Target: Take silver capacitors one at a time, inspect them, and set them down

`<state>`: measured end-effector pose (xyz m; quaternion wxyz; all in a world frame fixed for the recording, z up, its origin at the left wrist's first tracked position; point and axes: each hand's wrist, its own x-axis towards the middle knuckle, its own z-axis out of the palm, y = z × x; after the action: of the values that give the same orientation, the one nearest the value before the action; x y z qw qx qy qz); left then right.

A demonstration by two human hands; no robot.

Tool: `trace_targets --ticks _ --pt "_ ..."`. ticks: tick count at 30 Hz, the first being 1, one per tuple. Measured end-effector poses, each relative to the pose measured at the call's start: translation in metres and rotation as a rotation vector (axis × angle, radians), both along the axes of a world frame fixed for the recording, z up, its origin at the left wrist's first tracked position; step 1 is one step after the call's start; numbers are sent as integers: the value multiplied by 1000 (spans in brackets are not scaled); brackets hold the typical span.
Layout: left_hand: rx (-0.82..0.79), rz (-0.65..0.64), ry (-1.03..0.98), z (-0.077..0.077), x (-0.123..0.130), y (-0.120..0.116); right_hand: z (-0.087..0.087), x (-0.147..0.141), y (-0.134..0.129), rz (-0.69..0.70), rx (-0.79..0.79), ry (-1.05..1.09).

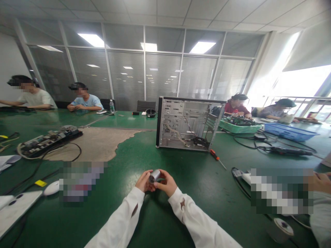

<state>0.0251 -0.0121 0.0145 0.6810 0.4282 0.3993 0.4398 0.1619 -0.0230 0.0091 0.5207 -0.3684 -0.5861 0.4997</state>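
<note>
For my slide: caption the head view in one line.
Left hand and right hand hold a silver metal cylinder above a green table, facing an open steel computer case.

Left hand (pixel 143 181) and right hand (pixel 166 183) gripping a small silver metal cylinder (pixel 154 176) over a green table (pixel 181 196), open computer case (pixel 188 124) beyond, red-handled screwdriver (pixel 216 157) beside it

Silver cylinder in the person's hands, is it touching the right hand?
Touching. The head view shows the silver metal cylinder held against the fingers of the right hand, with the left hand cupped under its other end.
</note>
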Motion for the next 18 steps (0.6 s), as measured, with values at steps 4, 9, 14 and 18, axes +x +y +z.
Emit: trace_targets --ticks 4,9,14,18 --pt "-31 2 23 -1 2 2 -1 0 -1 -5 10 -11" --pt "34 -34 -1 4 1 -2 -3 0 -1 -11 49 -72" --pt "66 -70 12 9 1 -7 -3 1 -2 7 74 -132" --pt "62 -53 13 9 1 -8 0 2 -3 34 89 -167"
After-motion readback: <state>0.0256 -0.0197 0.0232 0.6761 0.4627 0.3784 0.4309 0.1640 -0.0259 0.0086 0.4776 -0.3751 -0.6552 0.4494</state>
